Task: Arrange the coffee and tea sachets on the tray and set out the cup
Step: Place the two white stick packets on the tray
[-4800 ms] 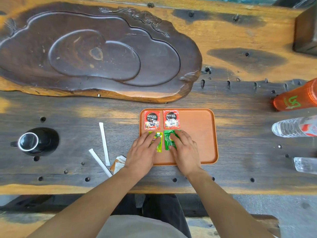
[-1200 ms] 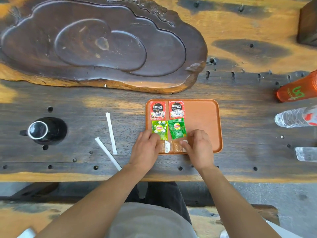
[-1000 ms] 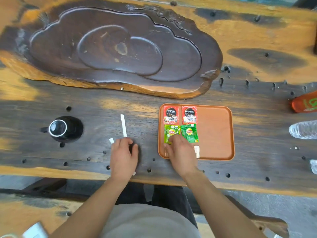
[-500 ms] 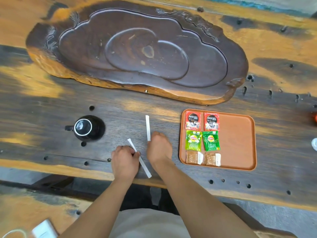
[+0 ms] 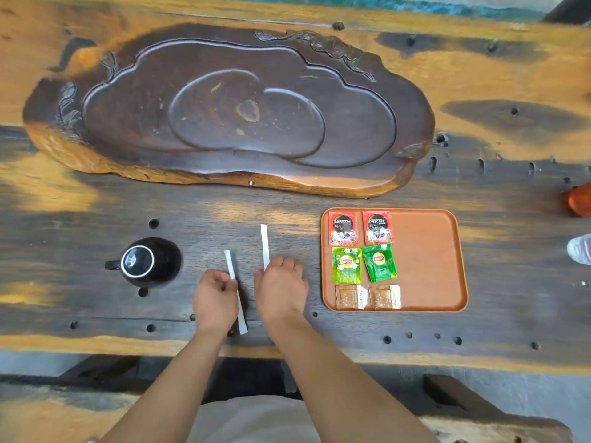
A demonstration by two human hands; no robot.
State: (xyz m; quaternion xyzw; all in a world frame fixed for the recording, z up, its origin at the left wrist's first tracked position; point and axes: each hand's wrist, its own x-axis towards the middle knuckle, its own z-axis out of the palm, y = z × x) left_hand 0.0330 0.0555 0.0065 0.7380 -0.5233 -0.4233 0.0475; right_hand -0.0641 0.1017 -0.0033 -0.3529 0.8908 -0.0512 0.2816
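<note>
Mostly done | tray (image 5: 425,260), right of centre: six sachets in three pairs | left hand (image 5: 214,302) pinching one white stick sachet (image 5: 235,290) | right hand (image 5: 281,290) curled on the other stick (image 5: 264,246), grip unclear | cup (image 5: 145,262) at left on worktop (image 5: 64,225), unset.

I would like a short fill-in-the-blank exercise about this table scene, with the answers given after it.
1. On the orange tray lie ___ sachets in all.
2. The two red coffee sachets lie in the row ___ from the person.
3. The left hand holds a white ___ sachet.
4. The black cup stands on the table, to the ___ of both hands.

Answers: six; farthest; stick; left
</note>
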